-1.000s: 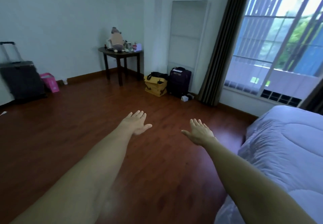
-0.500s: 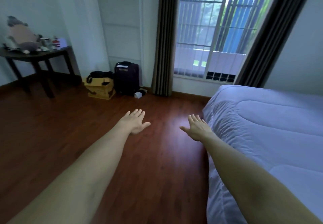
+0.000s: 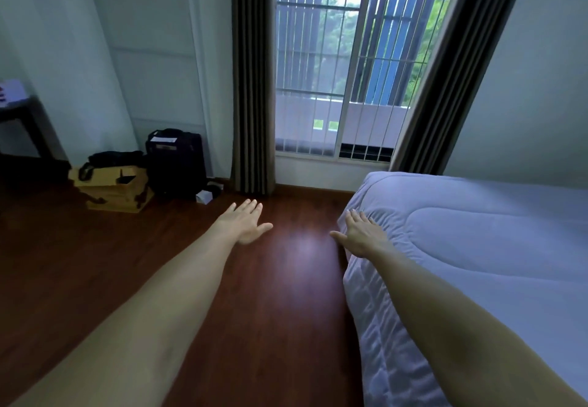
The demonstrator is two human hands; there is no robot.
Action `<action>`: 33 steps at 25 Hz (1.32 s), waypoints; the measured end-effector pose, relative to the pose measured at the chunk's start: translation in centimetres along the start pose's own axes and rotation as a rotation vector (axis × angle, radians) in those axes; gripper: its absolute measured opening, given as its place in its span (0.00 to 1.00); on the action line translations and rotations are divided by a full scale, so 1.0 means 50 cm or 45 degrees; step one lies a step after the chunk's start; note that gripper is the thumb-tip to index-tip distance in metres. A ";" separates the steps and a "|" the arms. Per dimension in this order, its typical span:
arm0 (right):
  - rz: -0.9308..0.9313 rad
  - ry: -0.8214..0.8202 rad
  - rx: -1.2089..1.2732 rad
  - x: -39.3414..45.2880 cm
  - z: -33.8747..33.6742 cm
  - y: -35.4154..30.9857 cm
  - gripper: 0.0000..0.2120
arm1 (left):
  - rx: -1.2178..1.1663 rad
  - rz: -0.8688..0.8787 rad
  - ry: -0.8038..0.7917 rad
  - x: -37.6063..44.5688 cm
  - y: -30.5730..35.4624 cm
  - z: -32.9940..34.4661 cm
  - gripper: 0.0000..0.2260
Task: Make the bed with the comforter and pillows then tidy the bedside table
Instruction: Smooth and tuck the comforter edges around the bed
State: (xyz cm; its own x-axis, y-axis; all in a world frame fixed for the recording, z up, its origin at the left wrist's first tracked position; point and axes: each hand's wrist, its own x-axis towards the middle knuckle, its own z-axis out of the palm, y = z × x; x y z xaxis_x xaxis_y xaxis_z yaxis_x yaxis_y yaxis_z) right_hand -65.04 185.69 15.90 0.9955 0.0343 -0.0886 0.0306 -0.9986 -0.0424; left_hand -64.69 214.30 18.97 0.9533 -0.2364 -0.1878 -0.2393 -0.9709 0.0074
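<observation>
A pale lilac quilted comforter (image 3: 477,247) covers the bed on the right and hangs down its near side. My left hand (image 3: 243,225) is stretched forward over the wooden floor, fingers straight, holding nothing. My right hand (image 3: 361,235) is held out flat with spread fingers at the comforter's near corner; whether it touches the cloth I cannot tell. No pillows show in this view. Only a corner of a dark table (image 3: 19,111) appears at the left edge.
A cardboard box (image 3: 111,190) with a black bag on it and a black suitcase (image 3: 175,161) stand against the far wall. A small white box (image 3: 204,196) lies by dark curtains (image 3: 253,88). A barred sliding window (image 3: 337,66) is behind the bed. Wooden floor (image 3: 286,295) runs between me and the bed.
The view has swung right: the dark table slid almost out of sight and the bed and window moved toward the centre. My right hand now lies at the comforter's corner; both hands stay outstretched.
</observation>
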 end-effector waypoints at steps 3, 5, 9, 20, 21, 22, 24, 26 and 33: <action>-0.001 -0.002 0.002 0.126 -0.025 0.042 0.39 | -0.012 0.025 0.012 0.140 0.005 -0.041 0.32; 0.010 0.000 -0.008 0.199 -0.021 0.066 0.39 | -0.003 0.032 0.009 0.230 0.006 -0.050 0.32; 0.054 -0.017 -0.009 0.367 -0.028 0.113 0.39 | 0.004 0.080 -0.025 0.433 0.002 -0.067 0.32; 0.329 -0.041 0.057 0.831 -0.042 0.241 0.39 | -0.065 0.314 -0.082 1.049 -0.002 -0.151 0.33; 0.358 -0.055 0.071 0.862 -0.031 0.260 0.39 | -0.067 0.339 -0.104 1.095 0.010 -0.150 0.33; 0.381 -0.063 0.068 0.894 -0.024 0.279 0.39 | -0.052 0.365 -0.112 1.138 0.021 -0.151 0.33; 0.432 -0.064 0.061 0.955 -0.017 0.324 0.39 | -0.059 0.410 -0.134 1.225 0.050 -0.157 0.32; 0.473 -0.045 0.078 1.015 -0.005 0.379 0.39 | -0.073 0.465 -0.142 1.317 0.087 -0.159 0.32; 0.615 -0.084 0.156 1.218 0.066 0.609 0.38 | -0.087 0.574 -0.221 1.641 0.257 -0.146 0.31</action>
State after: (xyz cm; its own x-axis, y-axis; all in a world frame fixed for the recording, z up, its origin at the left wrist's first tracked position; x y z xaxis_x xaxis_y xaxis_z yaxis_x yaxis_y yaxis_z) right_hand -3.77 157.50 5.93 0.8853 -0.4248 -0.1893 -0.4474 -0.8890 -0.0973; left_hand 11.80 182.14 10.84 0.7115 -0.6298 -0.3118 -0.6032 -0.7749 0.1888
